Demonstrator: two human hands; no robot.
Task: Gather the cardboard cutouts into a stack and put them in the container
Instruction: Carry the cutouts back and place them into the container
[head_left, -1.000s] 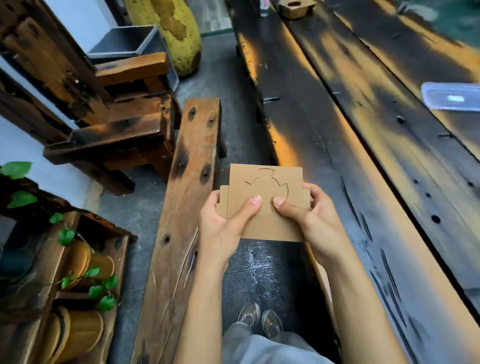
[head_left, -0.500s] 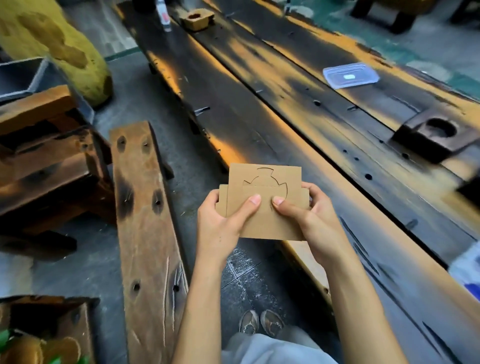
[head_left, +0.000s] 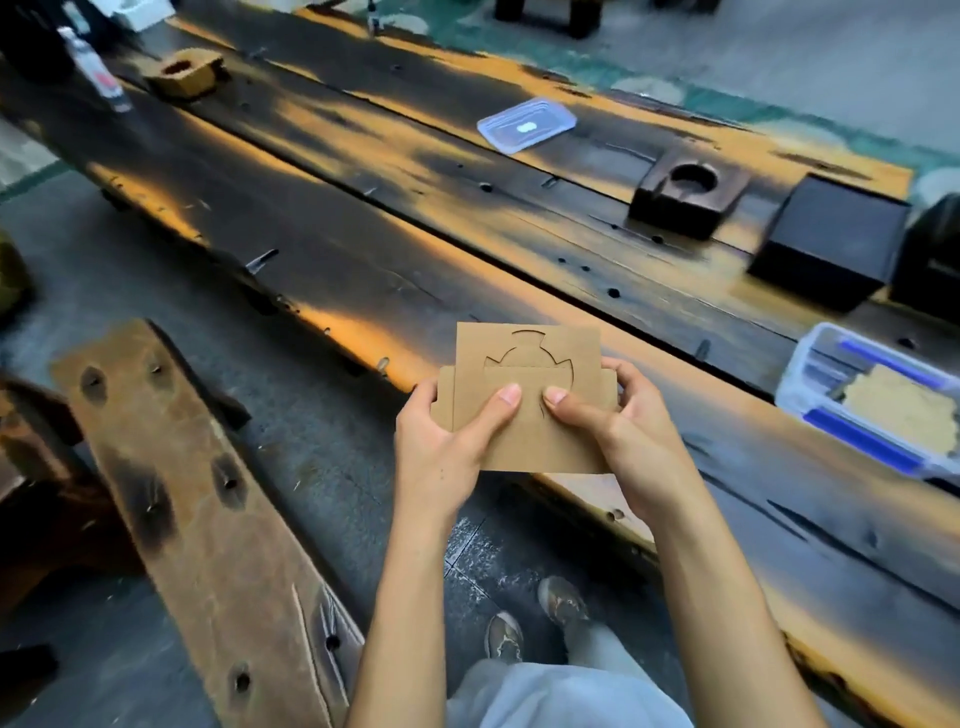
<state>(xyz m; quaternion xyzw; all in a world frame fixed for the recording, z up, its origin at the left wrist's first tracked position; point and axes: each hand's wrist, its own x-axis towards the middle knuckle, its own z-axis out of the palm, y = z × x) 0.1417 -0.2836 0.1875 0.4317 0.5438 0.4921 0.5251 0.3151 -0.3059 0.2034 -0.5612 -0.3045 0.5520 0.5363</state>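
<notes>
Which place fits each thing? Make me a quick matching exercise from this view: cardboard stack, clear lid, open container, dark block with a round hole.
Things:
1. cardboard stack
2. clear lid
3. open container
4. dark block with a round hole

Places:
A. far side of the table, lying flat
B. right edge of view, cutouts already inside
C. held in both hands
D. between the lid and a black box

Pairs: 1-C, 2-A, 3-B, 4-D

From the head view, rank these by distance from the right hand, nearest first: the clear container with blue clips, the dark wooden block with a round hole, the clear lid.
1. Clear container, just right of the right hand.
2. Dark wooden block, farther up the table.
3. Clear lid, farthest, near the table's far edge.
</notes>
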